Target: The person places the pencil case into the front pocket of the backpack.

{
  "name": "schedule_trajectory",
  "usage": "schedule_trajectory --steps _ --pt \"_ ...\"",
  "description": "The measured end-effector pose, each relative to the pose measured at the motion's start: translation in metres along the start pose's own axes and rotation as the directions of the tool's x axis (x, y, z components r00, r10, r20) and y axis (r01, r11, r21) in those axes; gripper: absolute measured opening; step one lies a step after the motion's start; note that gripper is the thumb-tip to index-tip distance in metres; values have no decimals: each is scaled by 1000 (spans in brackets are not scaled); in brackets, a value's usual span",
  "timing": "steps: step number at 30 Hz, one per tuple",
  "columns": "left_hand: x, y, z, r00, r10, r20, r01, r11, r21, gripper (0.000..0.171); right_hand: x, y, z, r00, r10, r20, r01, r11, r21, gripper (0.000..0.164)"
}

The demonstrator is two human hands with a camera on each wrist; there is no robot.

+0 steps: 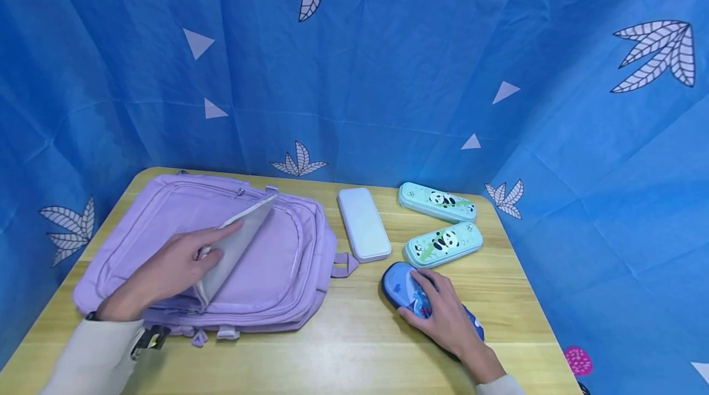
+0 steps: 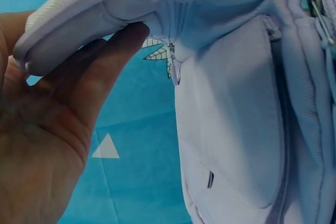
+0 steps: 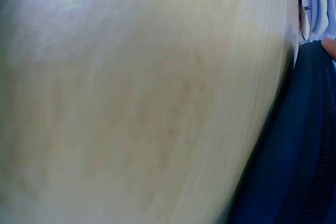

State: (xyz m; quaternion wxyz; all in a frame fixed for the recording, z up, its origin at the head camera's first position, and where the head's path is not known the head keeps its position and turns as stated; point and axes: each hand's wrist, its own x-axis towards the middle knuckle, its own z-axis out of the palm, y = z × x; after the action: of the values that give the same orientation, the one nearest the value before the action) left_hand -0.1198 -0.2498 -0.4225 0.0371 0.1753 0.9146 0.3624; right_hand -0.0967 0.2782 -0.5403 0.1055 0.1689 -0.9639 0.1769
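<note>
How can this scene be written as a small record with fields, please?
Left hand: holds the raised flap
Right hand: grips the blue case
Backpack: lilac, lying on the table
Pale case: between backpack and panda cases
Panda cases: two, mint green, beyond the blue case
Backdrop: blue cloth with leaf and triangle prints

Your right hand [image 1: 444, 316] is partly hiding the blue case [image 1: 396, 285] | your left hand [image 2: 50, 124] is running off the left wrist view.
</note>
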Motion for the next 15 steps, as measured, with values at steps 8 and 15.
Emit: schedule_trajectory --steps 8,15 --pt "-3 -1 -5 998 -41 -56 40 999 -29 65 0 0 0 1000 -12 -11 12 1000 -7 83" --pt "-5 -2 -13 990 -82 -115 79 997 -24 64 0 -1 -1 1000 -9 0 9 1000 -1 83"
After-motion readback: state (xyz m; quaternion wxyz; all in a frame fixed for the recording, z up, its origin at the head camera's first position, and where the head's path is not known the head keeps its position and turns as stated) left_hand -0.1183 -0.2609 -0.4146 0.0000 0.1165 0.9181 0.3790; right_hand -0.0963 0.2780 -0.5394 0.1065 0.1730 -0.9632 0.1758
